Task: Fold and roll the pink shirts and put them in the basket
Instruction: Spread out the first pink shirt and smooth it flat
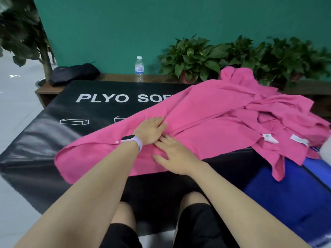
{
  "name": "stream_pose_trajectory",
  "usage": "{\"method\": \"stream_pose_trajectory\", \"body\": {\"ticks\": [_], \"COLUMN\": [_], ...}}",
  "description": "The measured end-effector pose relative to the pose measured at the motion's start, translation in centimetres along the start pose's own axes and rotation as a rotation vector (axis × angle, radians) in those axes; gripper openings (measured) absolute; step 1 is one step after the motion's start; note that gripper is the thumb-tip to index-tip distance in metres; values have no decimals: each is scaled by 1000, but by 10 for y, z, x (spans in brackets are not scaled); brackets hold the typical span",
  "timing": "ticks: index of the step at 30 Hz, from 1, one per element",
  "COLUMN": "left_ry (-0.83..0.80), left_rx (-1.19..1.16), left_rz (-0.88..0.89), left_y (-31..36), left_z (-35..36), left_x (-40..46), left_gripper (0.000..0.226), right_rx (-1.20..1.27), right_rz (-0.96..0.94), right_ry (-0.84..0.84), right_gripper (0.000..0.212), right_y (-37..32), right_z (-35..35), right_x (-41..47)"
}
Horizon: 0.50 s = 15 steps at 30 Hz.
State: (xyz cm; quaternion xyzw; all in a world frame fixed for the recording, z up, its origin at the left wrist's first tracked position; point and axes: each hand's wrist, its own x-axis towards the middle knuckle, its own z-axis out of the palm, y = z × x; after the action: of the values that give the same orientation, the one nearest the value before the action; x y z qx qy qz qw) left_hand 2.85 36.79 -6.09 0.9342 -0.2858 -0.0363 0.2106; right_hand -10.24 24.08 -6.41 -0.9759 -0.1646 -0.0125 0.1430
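Head view: right hand [176,158] and left hand [152,130], fingers flat, nothing gripped, press pink shirt [197,122] on black mat [53,108]. Folding step (smoothing, likely). Next: fold sides, roll. Beyond, 1 loose shirt pile [279,111]; basket unseen.

Two hands: left hand [151,130] and right hand [176,156], both flat on one spread shirt [188,122]. One heap of further pink shirts [279,111] at right, their number not countable; two white labels [269,138] show on it. One black mat [100,104]. One blue mat [286,199]. One water bottle [139,68]. One black bag [74,73]. One watch [131,140]. Three potted plants [191,58] along the wall; one larger plant [23,33] at left.
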Motion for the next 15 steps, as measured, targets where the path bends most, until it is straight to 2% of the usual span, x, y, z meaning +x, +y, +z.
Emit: {"method": "stream_pose_trajectory", "body": {"ticks": [3,7,12,15], "left_ry": [-60,-30,10,27], "left_rx": [116,150,173,148], "left_rz": [-5,-35,-116,-173], "left_y": [-13,-37,-92,-114], "left_z": [-2,-10,-40,-51], "left_x": [-1,-18,-49,-66], "left_gripper": [71,71,66,66], "right_rx": [107,77,-70,-157], "right_rz": [50,139,404,440], "right_ry": [78,258,121,52], "right_gripper": [57,44,66,68], "right_y": [12,40,93,107], "right_z": [-6,-25,-49,-45], "right_x": [-8,2,28,35]}}
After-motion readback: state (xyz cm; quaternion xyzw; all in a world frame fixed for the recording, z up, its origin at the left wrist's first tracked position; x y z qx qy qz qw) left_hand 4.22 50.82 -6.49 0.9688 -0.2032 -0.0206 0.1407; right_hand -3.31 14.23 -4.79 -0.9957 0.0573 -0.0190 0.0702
